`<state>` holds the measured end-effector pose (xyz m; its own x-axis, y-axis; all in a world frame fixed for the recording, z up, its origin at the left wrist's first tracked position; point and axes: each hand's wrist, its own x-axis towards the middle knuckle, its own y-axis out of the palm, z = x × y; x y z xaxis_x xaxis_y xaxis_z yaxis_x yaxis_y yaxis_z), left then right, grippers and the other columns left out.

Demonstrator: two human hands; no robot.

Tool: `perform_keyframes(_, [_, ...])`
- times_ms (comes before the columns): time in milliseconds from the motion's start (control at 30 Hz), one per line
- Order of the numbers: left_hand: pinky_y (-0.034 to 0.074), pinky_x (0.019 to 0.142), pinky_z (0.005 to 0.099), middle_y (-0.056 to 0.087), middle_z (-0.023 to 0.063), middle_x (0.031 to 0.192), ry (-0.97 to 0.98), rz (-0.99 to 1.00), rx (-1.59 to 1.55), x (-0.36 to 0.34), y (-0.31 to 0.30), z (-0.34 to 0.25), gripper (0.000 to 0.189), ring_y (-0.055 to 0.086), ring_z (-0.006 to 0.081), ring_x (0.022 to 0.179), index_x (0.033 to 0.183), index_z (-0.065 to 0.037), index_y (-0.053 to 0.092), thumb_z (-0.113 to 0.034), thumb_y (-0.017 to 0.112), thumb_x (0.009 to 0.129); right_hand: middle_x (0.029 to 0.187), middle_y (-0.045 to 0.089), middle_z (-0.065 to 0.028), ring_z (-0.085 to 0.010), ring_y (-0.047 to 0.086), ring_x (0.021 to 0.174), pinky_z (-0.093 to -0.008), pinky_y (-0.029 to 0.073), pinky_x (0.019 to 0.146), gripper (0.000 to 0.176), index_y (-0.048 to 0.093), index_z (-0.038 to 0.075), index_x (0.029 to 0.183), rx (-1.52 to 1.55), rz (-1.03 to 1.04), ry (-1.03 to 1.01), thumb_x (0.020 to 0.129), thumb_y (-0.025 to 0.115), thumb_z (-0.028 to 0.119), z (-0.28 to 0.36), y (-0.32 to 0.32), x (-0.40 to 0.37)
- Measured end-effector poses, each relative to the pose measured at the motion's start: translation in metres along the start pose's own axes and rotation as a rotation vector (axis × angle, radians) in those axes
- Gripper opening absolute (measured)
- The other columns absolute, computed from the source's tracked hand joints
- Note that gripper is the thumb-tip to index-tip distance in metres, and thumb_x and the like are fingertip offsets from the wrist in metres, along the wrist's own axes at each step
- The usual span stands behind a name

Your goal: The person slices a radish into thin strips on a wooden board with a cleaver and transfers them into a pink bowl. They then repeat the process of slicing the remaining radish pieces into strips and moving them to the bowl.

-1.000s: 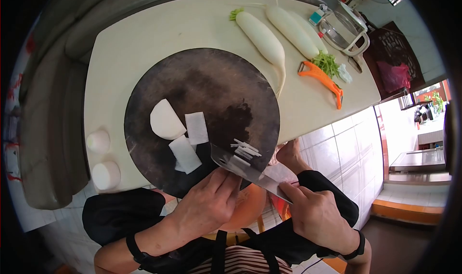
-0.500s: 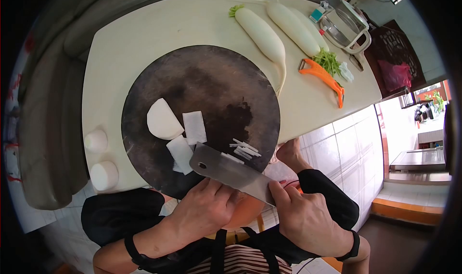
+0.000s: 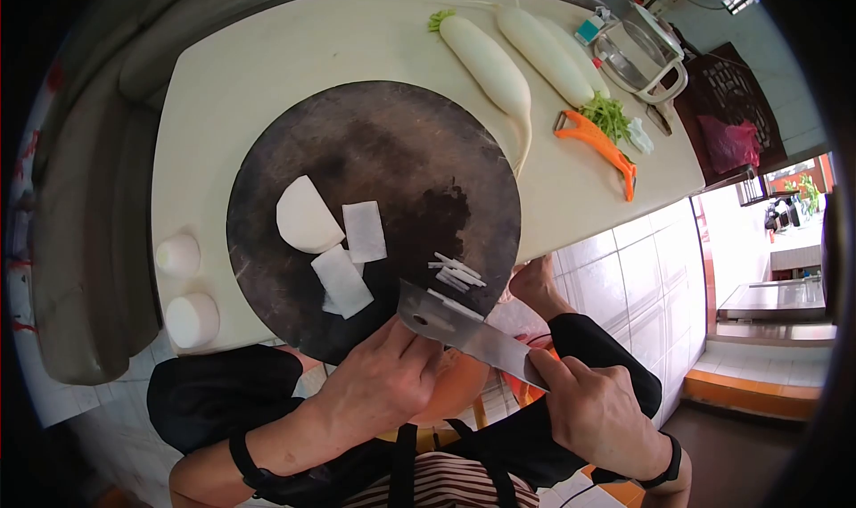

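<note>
My right hand [image 3: 599, 410] is closed round the handle end of a cleaver [image 3: 477, 337], whose blade lies over the near edge of the round dark chopping board [image 3: 374, 133]. My left hand [image 3: 383, 370] is curled at that edge, knuckles close to the blade; whatever is under its fingers is hidden. Just beyond the blade lie thin white radish strips [image 3: 458, 272]. Further left on the board are a half-round radish chunk [image 3: 305, 215], an upright rectangular slice [image 3: 365, 231] and a few overlapping slices [image 3: 343, 280].
Whole white radishes [image 3: 486, 62] lie at the back of the pale table [image 3: 241, 71]. An orange peeler [image 3: 596, 147], green leaf trimmings [image 3: 606, 114] and a clear-walled pot [image 3: 637, 57] are at the right. Two radish ends [image 3: 193, 321] stand at the left edge.
The cleaver and my right hand have shifted right, bringing the blade's tip away from the radish slices. My left hand has hardly moved.
</note>
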<state>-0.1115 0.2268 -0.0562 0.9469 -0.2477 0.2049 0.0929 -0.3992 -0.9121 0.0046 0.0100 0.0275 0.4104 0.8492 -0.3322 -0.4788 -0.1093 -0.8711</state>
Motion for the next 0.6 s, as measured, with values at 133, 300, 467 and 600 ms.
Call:
perform_keyframes(133, [0.05, 0.097, 0.0388, 0.057, 0.0136, 0.099, -0.017, 0.04, -0.012, -0.003, 0.001, -0.001, 0.027, 0.055, 0.032, 0.101, 0.096, 0.008, 0.065, -0.007, 0.06, 0.075, 0.071, 0.057, -0.0127, -0.0265, 0.061, 0.053, -0.0352, 0.047, 0.046, 0.043, 0.052, -0.008, 0.118, -0.064, -0.015, -0.022, 0.078, 0.06, 0.003, 0.002, 0.009, 0.007])
perform_keyframes(300, [0.05, 0.097, 0.0394, 0.057, 0.0161, 0.107, -0.029, 0.038, -0.033, -0.003, 0.002, -0.002, 0.03, 0.054, 0.0336, 0.105, 0.1, 0.009, 0.065, -0.008, 0.06, 0.075, 0.074, 0.059, -0.0133, -0.0287, 0.063, 0.056, -0.0363, 0.049, 0.048, 0.037, 0.051, -0.008, 0.113, -0.048, -0.074, -0.061, 0.079, 0.058, 0.004, 0.006, 0.015, 0.023])
perform_keyframes(467, [0.051, 0.097, 0.0389, 0.056, 0.0182, 0.114, 0.003, -0.065, 0.051, -0.003, 0.007, -0.001, 0.034, 0.053, 0.0356, 0.11, 0.102, 0.012, 0.064, -0.007, 0.061, 0.074, 0.072, 0.059, -0.0132, -0.0282, 0.063, 0.056, -0.0357, 0.049, 0.049, 0.041, 0.053, -0.006, 0.114, 0.047, -0.151, -0.069, 0.075, 0.06, 0.003, -0.007, 0.02, 0.015])
perform_keyframes(600, [0.051, 0.096, 0.0382, 0.056, 0.018, 0.111, 0.003, -0.031, 0.017, -0.003, 0.001, 0.0, 0.035, 0.054, 0.0355, 0.109, 0.102, 0.013, 0.064, -0.005, 0.061, 0.072, 0.07, 0.058, -0.0129, -0.0269, 0.061, 0.054, -0.0351, 0.048, 0.048, 0.048, 0.053, -0.006, 0.119, 0.065, -0.088, -0.043, 0.073, 0.062, 0.001, -0.002, 0.008, 0.005])
